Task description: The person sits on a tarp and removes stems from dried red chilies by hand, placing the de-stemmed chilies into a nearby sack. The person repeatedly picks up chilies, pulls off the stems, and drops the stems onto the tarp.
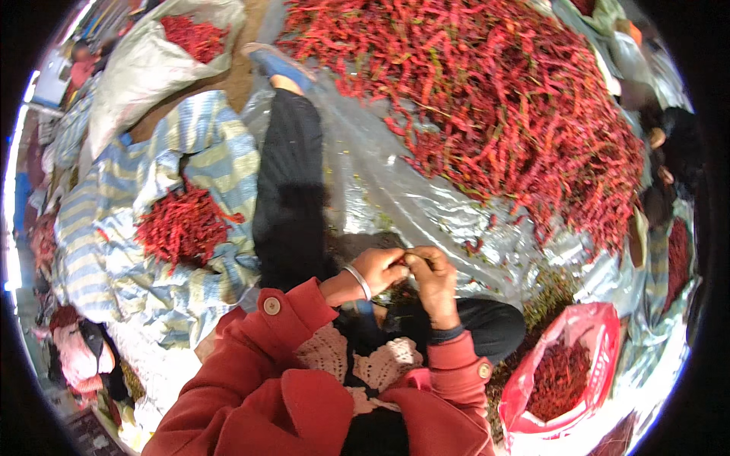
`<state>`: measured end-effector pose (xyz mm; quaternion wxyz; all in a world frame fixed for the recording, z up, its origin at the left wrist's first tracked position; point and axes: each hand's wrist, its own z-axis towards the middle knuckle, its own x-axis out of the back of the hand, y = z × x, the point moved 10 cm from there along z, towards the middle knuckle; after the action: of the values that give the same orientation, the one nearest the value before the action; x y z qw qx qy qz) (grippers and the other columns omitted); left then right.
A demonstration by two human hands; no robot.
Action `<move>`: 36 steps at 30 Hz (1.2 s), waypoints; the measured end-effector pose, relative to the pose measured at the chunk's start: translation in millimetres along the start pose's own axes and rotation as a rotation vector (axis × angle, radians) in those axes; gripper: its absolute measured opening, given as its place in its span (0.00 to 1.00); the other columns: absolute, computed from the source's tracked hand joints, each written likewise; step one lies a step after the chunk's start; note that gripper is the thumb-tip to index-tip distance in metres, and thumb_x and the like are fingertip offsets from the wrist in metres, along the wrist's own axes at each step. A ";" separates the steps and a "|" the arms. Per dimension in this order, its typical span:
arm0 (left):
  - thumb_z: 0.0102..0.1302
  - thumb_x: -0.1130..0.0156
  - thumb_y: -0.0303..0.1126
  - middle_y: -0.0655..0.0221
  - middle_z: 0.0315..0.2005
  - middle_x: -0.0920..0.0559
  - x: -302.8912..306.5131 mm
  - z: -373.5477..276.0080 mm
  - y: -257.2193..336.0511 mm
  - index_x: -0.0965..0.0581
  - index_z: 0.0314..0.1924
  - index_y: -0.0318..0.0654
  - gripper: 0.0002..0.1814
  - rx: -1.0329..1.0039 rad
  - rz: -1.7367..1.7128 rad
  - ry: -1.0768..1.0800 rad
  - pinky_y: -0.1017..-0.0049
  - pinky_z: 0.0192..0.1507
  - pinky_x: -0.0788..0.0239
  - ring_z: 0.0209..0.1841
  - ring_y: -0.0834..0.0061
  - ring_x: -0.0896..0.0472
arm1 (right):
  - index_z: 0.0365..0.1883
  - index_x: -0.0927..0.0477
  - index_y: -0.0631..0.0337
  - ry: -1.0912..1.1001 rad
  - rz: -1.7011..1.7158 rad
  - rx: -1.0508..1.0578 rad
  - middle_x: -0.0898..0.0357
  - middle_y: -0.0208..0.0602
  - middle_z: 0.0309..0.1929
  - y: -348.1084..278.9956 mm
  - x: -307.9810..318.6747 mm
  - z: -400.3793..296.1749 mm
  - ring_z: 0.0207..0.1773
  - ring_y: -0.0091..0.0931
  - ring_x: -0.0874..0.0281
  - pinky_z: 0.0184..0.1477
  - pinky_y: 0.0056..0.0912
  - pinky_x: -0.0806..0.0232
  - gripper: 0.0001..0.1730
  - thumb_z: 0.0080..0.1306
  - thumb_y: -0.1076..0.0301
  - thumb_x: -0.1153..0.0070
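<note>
My left hand (pixel 373 273), with a pale bangle at the wrist, meets my right hand (pixel 436 280) in front of my lap. Thumbs and fingertips are pinched together around something small, mostly covered by the fingers; a dark reddish bit showing there looks like part of a chili pepper. Beyond the hands, a large heap of red chili peppers (pixel 485 102) with green stems covers a clear plastic sheet (pixel 365 154). To the left, a smaller pile of red chilies (pixel 185 228) rests on a blue-and-cream striped woven sheet (pixel 97 251).
An open pink plastic bag (pixel 605 347) with chilies stands at lower right, beside scattered green stems (pixel 547 296). At upper left is a white woven sack (pixel 131 74) of chilies. My outstretched leg (pixel 291 188) lies between the sheets. Other people (pixel 678 142) sit around the edges.
</note>
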<state>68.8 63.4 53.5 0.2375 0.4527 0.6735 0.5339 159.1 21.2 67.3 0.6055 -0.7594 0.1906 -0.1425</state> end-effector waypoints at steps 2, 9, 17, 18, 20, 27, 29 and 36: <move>0.59 0.48 0.28 0.61 0.21 0.23 -9.6 6.0 -21.0 0.28 0.35 0.32 0.07 0.112 0.016 0.055 0.72 0.28 0.33 0.25 0.66 0.23 | 0.27 0.25 0.65 0.091 -0.184 0.090 0.26 0.29 0.23 -4.6 8.3 -5.5 0.27 0.18 0.30 0.30 0.17 0.38 0.03 0.59 0.75 0.50; 0.53 0.43 0.26 0.66 0.27 0.22 56.5 -10.2 -33.5 0.25 0.33 0.37 0.06 -0.137 0.520 0.243 0.76 0.31 0.33 0.29 0.71 0.23 | 0.34 0.28 0.65 -0.838 0.341 -0.510 0.28 0.39 0.24 45.6 -21.4 -62.5 0.22 0.29 0.32 0.24 0.27 0.40 0.10 0.58 0.67 0.49; 0.55 0.42 0.28 0.79 0.16 0.33 90.7 -33.3 -65.3 0.26 0.32 0.37 0.05 0.405 -0.427 0.405 0.85 0.16 0.47 0.15 0.88 0.38 | 0.45 0.30 0.58 0.259 -1.270 -0.056 0.28 0.45 0.36 66.0 156.5 71.8 0.35 0.42 0.27 0.34 0.43 0.34 0.22 0.51 0.63 0.45; 0.56 0.42 0.28 0.79 0.15 0.33 76.0 -26.4 -60.5 0.26 0.34 0.37 0.06 0.405 -0.457 0.365 0.85 0.15 0.48 0.14 0.88 0.39 | 0.43 0.30 0.60 0.249 -1.221 -0.004 0.27 0.45 0.33 77.8 161.6 78.4 0.34 0.42 0.26 0.33 0.43 0.35 0.21 0.51 0.62 0.44; 0.59 0.45 0.30 0.77 0.15 0.34 50.9 -11.8 -58.5 0.26 0.36 0.35 0.07 0.331 -0.494 0.264 0.85 0.15 0.49 0.14 0.88 0.39 | 0.43 0.30 0.60 0.120 -1.009 -0.020 0.27 0.46 0.30 89.2 150.3 83.2 0.32 0.43 0.26 0.32 0.42 0.35 0.21 0.51 0.63 0.44; 0.58 0.43 0.31 0.74 0.23 0.26 -22.0 27.7 -66.2 0.26 0.37 0.37 0.08 0.396 -0.643 0.126 0.89 0.15 0.49 0.18 0.89 0.34 | 0.29 0.25 0.60 0.431 -0.964 0.145 0.27 0.44 0.33 63.6 164.1 54.6 0.36 0.42 0.29 0.36 0.40 0.35 0.10 0.52 0.64 0.44; 0.58 0.43 0.31 0.74 0.23 0.26 -29.6 27.1 -71.8 0.26 0.37 0.37 0.08 0.427 -0.665 0.119 0.88 0.15 0.48 0.17 0.89 0.35 | 0.31 0.24 0.59 0.282 -0.921 0.186 0.28 0.44 0.35 52.0 138.2 64.5 0.38 0.41 0.29 0.38 0.40 0.35 0.09 0.53 0.65 0.45; 0.58 0.44 0.29 0.72 0.22 0.27 -15.3 7.9 -107.7 0.28 0.36 0.36 0.07 0.523 -0.734 0.209 0.86 0.13 0.49 0.15 0.87 0.35 | 0.34 0.25 0.59 0.291 -0.823 -0.040 0.27 0.43 0.35 81.0 147.1 57.5 0.37 0.41 0.28 0.38 0.39 0.35 0.11 0.52 0.67 0.45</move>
<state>44.1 52.0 -52.2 0.2195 0.1728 0.9216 0.2694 305.8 -12.8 -26.7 0.4502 -0.7556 -0.0419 -0.4740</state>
